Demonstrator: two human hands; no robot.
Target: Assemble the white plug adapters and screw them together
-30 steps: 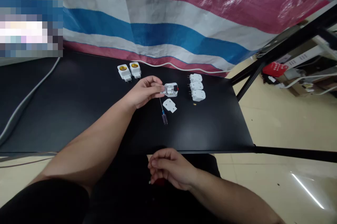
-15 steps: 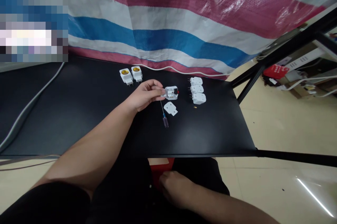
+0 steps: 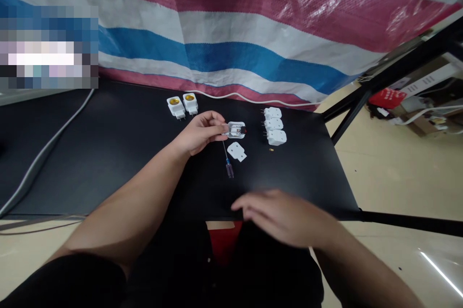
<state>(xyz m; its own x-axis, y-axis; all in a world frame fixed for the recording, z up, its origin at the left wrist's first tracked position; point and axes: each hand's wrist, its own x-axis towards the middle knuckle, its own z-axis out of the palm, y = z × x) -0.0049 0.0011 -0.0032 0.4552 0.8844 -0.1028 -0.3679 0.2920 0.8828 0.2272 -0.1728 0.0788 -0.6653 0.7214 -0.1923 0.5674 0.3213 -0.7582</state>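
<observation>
My left hand (image 3: pixel 204 130) is closed on the pin end of an opened white plug housing (image 3: pixel 237 129). A black part with a red spot sits at the housing's right end, and metal shows inside. Just below lies a loose white cover plate (image 3: pixel 237 152) with small holes. A screwdriver (image 3: pixel 229 168) with a clear purplish handle rests beside it, its shaft reaching up toward my left hand. My right hand (image 3: pixel 277 216), blurred, is over the table's front edge with its fingers stretched to the left; nothing shows in them.
Three white plug units (image 3: pixel 275 126) stand in a row on the right, near a tiny brass-coloured piece (image 3: pixel 271 150). Two white lamp-holder plugs (image 3: pixel 176 107) lie at the back left. A white cable (image 3: pixel 238 96) runs along the back edge of the black table (image 3: pixel 296 178), before a striped sheet (image 3: pixel 224 55).
My right hand has risen from my lap to the table's front edge, moving up and right. The left hand keeps hold of the plug housing. The view has shifted slightly.
</observation>
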